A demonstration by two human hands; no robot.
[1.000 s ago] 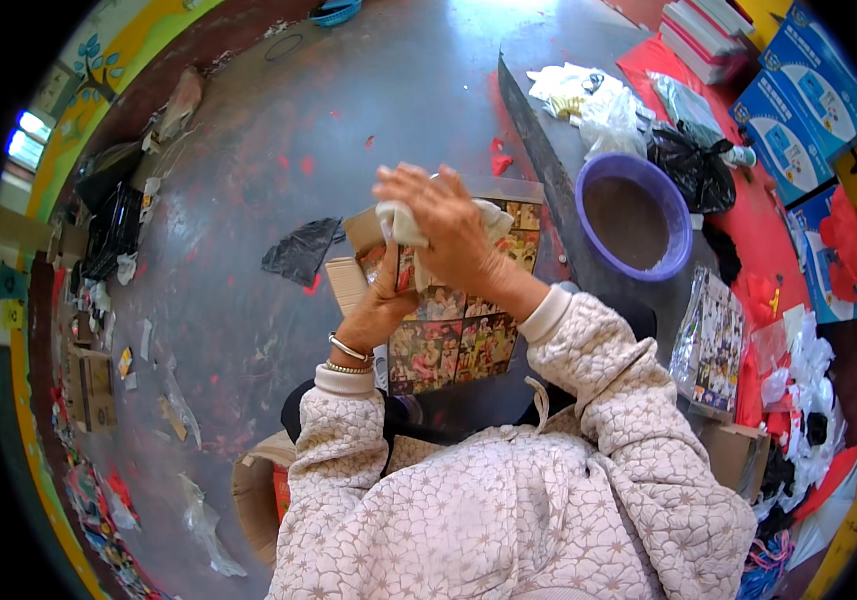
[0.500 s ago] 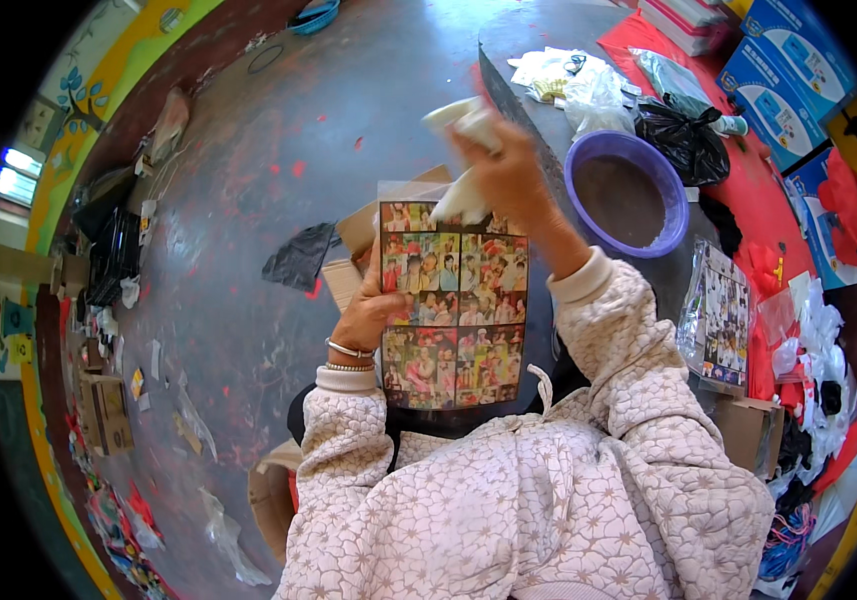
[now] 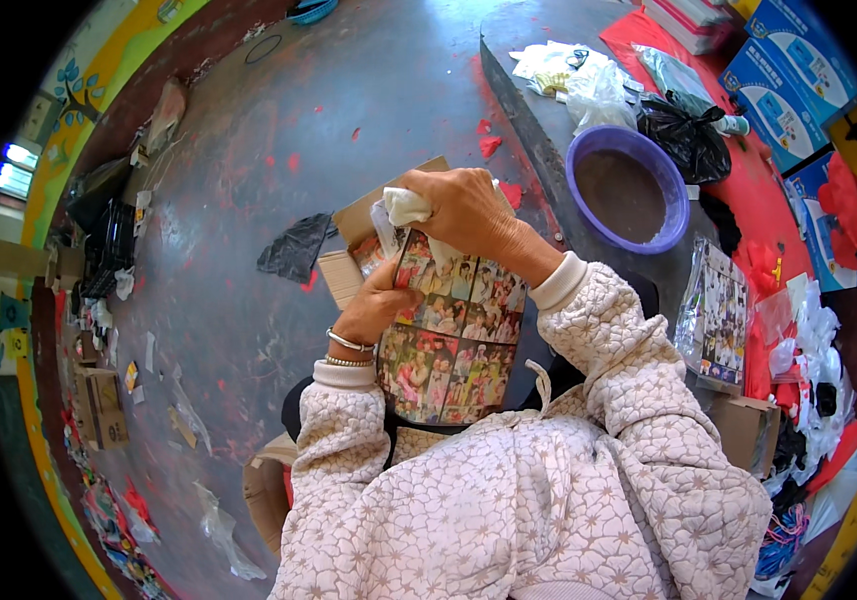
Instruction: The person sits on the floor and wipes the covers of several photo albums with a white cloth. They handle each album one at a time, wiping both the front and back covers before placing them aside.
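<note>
A rectangular sheet printed with a grid of colour photos [image 3: 463, 310] is held upright over my lap. My left hand [image 3: 380, 303] grips its left edge, thumb on the printed face and fingers behind. White cloth [image 3: 407, 206] is bunched in my closed right hand [image 3: 470, 212], which presses at the sheet's top edge. Part of the cloth hangs against the printed face below my palm. The sheet's top is hidden behind my right hand, and a strip of clear plastic shows beside the cloth.
An open cardboard box [image 3: 343, 275] lies beyond the sheet, beside a black plastic scrap [image 3: 293, 248]. At the right stand a purple basin [image 3: 580, 205], a black bag [image 3: 686, 140] and another photo sheet [image 3: 720, 320]. Another cardboard box [image 3: 266, 490] is by my left side.
My right hand has come down and left with the cloth, from above the sheet onto its top edge. The sheet has tilted slightly, and my left hand still grips its left edge.
</note>
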